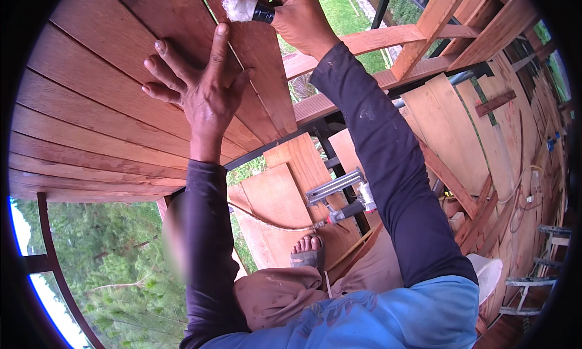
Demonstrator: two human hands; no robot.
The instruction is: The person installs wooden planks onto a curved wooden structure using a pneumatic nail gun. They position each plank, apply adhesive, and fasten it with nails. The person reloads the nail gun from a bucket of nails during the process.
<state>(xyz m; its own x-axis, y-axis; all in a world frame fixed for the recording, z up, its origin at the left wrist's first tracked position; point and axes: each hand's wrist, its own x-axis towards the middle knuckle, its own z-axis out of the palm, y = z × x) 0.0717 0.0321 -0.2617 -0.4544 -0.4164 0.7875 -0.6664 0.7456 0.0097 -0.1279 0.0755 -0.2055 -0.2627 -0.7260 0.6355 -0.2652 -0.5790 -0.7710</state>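
Observation:
My left hand [209, 88] lies flat with its fingers spread on reddish-brown wooden planks [115, 76] set side by side. At the right end of the row, my right hand [300, 18] is at the edge of the outermost plank [267, 76]. A white wrapping [239, 9] bound with black tape [263, 12] covers its thumb, which presses on the plank's face. The other fingers curl by the edge and are partly hidden. A narrow gap runs between this plank and its neighbour.
A nail gun [342, 191] with a hose [267, 223] rests on plywood [273, 197] near my sandalled foot [308, 252]. Wooden framing [418, 40] rises at the upper right. Loose boards [448, 176] lie to the right. Trees [115, 258] stand beyond the planks at lower left.

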